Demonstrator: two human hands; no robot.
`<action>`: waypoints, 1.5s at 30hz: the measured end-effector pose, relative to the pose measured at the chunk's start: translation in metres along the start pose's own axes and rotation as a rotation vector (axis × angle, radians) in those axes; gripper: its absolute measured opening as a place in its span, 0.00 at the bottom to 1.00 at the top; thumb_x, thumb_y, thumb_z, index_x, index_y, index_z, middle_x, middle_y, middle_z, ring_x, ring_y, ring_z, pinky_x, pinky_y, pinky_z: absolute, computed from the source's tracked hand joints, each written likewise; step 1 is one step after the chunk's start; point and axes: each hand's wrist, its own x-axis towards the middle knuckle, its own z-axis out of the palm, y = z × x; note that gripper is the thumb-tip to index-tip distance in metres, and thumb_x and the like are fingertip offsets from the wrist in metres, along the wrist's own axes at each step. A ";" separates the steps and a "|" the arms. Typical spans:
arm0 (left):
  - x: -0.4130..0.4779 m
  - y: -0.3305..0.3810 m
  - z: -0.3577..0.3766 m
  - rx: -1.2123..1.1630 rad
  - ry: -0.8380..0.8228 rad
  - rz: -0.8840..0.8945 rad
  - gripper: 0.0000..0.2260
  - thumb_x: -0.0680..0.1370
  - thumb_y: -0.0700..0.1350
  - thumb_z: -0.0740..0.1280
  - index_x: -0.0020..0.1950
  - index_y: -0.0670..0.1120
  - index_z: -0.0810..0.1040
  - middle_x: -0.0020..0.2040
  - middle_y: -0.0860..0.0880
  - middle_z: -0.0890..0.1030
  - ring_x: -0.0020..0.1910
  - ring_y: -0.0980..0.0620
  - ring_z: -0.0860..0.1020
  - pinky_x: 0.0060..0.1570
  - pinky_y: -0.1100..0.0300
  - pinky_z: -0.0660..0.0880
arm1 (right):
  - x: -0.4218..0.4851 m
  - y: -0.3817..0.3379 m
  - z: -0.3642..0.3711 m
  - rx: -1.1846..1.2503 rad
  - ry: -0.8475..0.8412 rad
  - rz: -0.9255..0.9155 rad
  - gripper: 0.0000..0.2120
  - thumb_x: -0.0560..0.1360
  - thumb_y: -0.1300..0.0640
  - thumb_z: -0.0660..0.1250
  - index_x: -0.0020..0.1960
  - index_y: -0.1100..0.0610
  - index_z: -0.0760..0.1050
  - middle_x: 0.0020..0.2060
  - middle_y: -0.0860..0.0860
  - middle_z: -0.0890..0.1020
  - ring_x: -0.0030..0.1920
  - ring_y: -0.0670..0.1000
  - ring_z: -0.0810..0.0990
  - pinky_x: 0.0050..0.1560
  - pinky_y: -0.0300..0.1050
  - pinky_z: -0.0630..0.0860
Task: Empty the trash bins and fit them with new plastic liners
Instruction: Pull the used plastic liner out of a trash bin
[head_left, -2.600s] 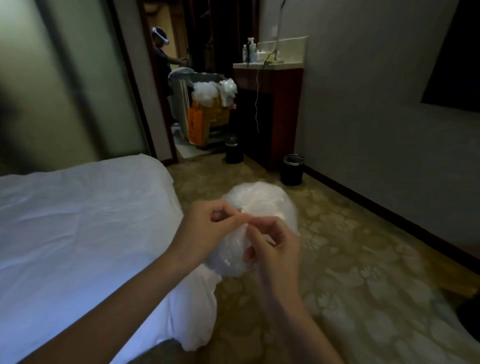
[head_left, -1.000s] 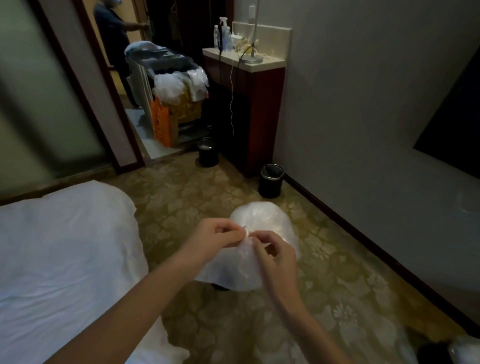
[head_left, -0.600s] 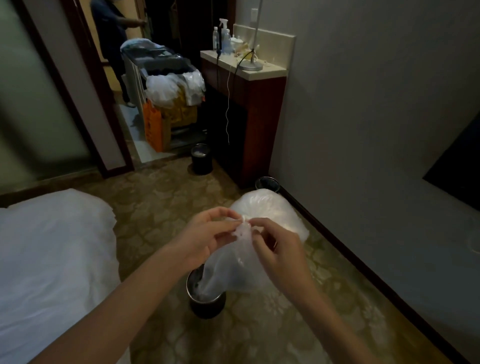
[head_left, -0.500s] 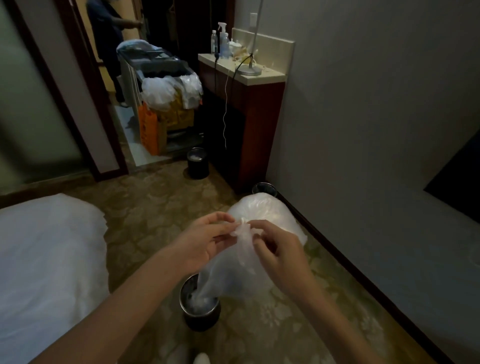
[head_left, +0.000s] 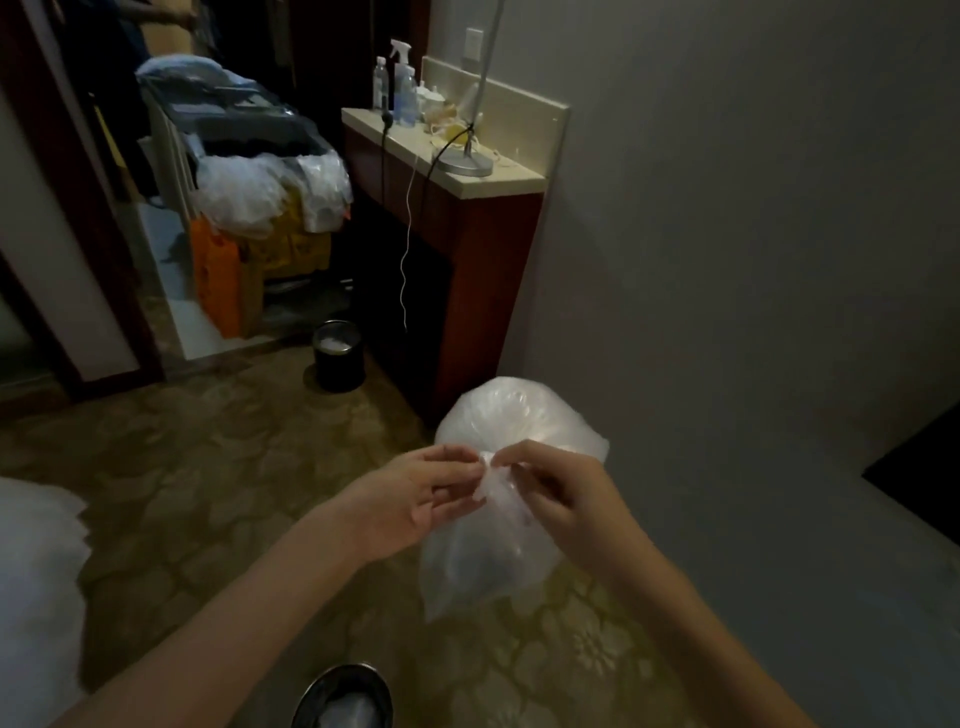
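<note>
I pinch the gathered neck of a clear plastic bag (head_left: 498, 499) between the fingertips of my left hand (head_left: 415, 493) and my right hand (head_left: 566, 499), and it hangs puffed out above the patterned carpet (head_left: 208, 493). A metal-rimmed bin (head_left: 345, 699) stands on the floor just below my left forearm. Farther off a second black bin (head_left: 338, 356) sits beside a wooden counter (head_left: 467, 228), with a cleaning cart (head_left: 249, 171) in the doorway.

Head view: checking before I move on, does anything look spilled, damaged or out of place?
Nothing looks spilled or damaged. One oddity: a white cord dangles loose off the desk. The left hand and right hand pinch the clear bag.
</note>
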 end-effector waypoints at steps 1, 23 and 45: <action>0.013 0.011 -0.005 0.024 -0.010 0.021 0.07 0.71 0.36 0.72 0.47 0.43 0.86 0.46 0.43 0.84 0.44 0.48 0.84 0.40 0.60 0.81 | 0.017 0.003 -0.001 -0.040 0.005 -0.020 0.08 0.80 0.57 0.65 0.53 0.47 0.81 0.34 0.36 0.79 0.36 0.39 0.79 0.36 0.28 0.71; 0.331 0.242 -0.065 0.441 0.493 0.420 0.08 0.73 0.31 0.70 0.42 0.41 0.73 0.38 0.46 0.78 0.38 0.52 0.81 0.42 0.62 0.79 | 0.436 0.175 -0.028 -0.273 0.001 -0.407 0.03 0.79 0.53 0.68 0.52 0.48 0.78 0.39 0.43 0.83 0.36 0.43 0.80 0.34 0.42 0.78; 0.474 0.477 -0.268 0.932 0.584 0.582 0.17 0.72 0.35 0.70 0.33 0.47 0.64 0.31 0.50 0.68 0.28 0.60 0.68 0.31 0.70 0.69 | 0.775 0.154 0.086 -0.605 -0.171 -0.292 0.09 0.82 0.53 0.58 0.60 0.54 0.70 0.43 0.56 0.81 0.43 0.59 0.81 0.38 0.48 0.69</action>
